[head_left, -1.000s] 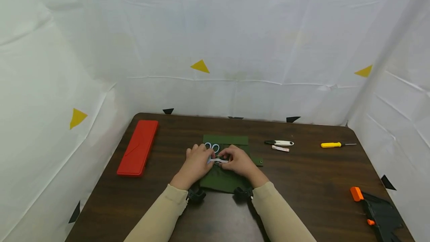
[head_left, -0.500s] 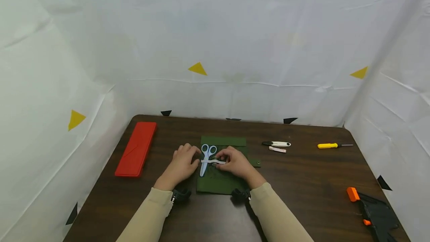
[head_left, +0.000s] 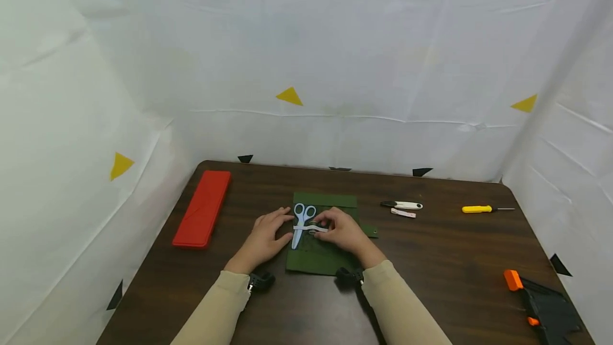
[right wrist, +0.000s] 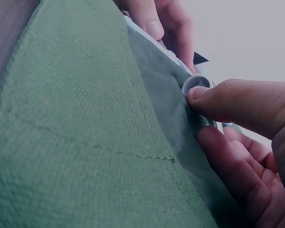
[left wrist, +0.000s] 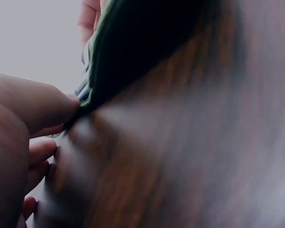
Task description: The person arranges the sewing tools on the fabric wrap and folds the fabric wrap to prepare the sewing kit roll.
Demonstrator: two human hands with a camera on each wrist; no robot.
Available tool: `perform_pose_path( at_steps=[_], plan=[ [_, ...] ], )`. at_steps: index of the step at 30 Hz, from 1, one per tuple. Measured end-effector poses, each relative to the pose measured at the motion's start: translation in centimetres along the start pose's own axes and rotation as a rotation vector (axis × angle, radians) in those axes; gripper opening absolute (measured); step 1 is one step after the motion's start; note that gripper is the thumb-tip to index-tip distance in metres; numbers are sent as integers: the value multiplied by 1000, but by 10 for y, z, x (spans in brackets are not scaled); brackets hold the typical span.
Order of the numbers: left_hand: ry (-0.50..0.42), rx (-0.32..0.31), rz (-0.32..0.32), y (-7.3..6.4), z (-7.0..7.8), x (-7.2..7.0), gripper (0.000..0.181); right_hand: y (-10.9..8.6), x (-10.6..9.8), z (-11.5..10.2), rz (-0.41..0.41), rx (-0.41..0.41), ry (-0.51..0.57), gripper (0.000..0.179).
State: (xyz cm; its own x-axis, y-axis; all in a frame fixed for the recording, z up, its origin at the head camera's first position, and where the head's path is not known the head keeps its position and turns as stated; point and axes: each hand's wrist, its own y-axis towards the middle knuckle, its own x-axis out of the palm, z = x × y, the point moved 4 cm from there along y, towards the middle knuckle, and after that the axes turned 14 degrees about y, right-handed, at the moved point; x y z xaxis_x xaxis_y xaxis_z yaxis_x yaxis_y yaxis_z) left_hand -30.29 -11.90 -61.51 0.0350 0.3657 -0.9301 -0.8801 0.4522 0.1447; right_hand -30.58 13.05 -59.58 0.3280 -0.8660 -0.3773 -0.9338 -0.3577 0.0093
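Observation:
A green cloth pouch (head_left: 321, 257) lies unfolded on the table. Light blue scissors (head_left: 298, 233) lie along its left side, handles away from me, under a white elastic strap (head_left: 301, 227). My left hand (head_left: 265, 238) is at the pouch's left edge, fingers spread; its thumb (left wrist: 61, 109) touches the edge near the scissors. With thumb and fingers, my right hand (head_left: 341, 229) pinches a small round grey piece (right wrist: 198, 83) beside the strap, right of the scissors. The hand hides most of that piece, and I cannot tell its kind.
A red case (head_left: 202, 209) lies at the left. Right of the pouch are a black-and-white handled tool (head_left: 402, 205) and a small white strip (head_left: 403, 213). Farther right lie a yellow screwdriver (head_left: 479, 209) and a black-and-orange gun-shaped tool (head_left: 546, 302). White sheeting surrounds the table.
My left hand has drawn back leftward off the scissors and strap, uncovering them, then come slightly closer to the pouch edge. My right hand keeps its pinch in place.

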Motion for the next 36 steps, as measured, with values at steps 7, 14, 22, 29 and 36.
perform_pose_path(
  at_steps=[7,14,22,29,36],
  plan=[
    [-16,14,31,2,3,11,47,-7,-3,2,6,17,25,31],
    [-38,14,23,0,2,6,47,-13,-5,-4,-22,48,252,35],
    [-41,15,16,-2,5,-5,48,-24,-24,-12,19,39,375,34],
    [-23,32,21,-2,4,-6,47,-37,-52,-13,116,32,355,34],
    [-7,41,33,0,4,-2,47,-58,-98,-10,274,9,331,34]
  ],
)
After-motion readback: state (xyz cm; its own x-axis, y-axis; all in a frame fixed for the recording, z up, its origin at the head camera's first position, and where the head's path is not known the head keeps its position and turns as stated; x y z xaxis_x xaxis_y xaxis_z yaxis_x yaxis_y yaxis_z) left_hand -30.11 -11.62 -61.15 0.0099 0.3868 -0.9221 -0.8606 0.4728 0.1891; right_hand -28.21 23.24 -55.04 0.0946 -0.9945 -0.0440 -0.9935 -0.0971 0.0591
